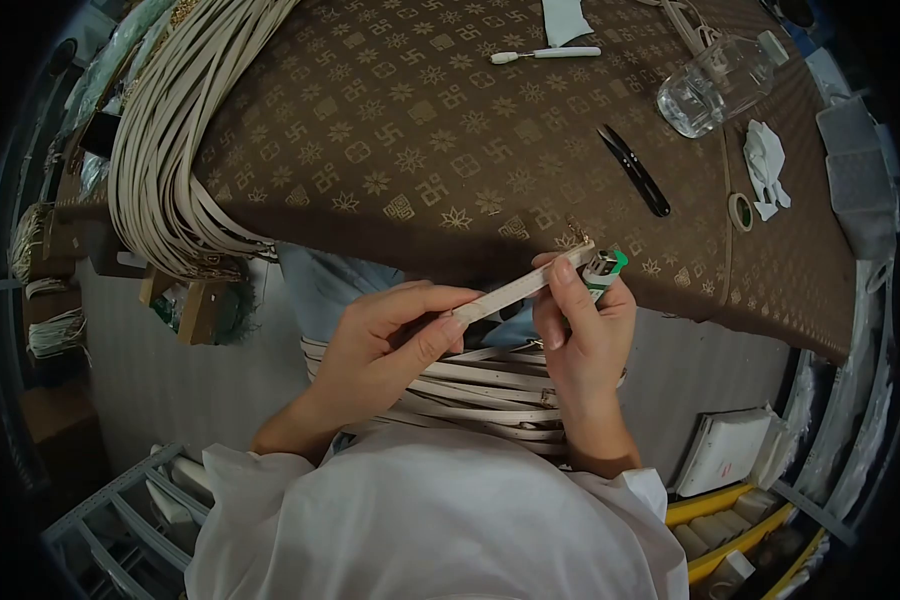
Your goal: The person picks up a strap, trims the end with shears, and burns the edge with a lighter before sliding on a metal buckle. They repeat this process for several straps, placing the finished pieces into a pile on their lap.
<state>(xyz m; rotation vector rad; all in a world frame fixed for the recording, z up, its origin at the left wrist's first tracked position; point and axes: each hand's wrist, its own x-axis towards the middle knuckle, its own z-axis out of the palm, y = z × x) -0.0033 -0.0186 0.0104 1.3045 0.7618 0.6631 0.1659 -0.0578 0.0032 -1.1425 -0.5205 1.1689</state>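
Observation:
A beige leather strap (512,292) stretches between my two hands above my lap, its far end tilted up to the right. My left hand (385,335) pinches the near end between thumb and fingers. Near the far end, my right hand (592,330) presses its thumb on the strap and also holds a green and white lighter (602,268), metal top upward. A short gold chain (574,236) shows just beyond the strap's far end, by the table edge. More beige straps (470,385) lie across my lap beneath both hands.
The table (400,130) has a brown patterned cloth. A big bundle of straps (165,140) hangs over its left edge. Black thread snips (634,170), a water bottle (715,88), a tape roll (740,212), crumpled tissue (764,165) and a white-handled tool (548,54) lie on it.

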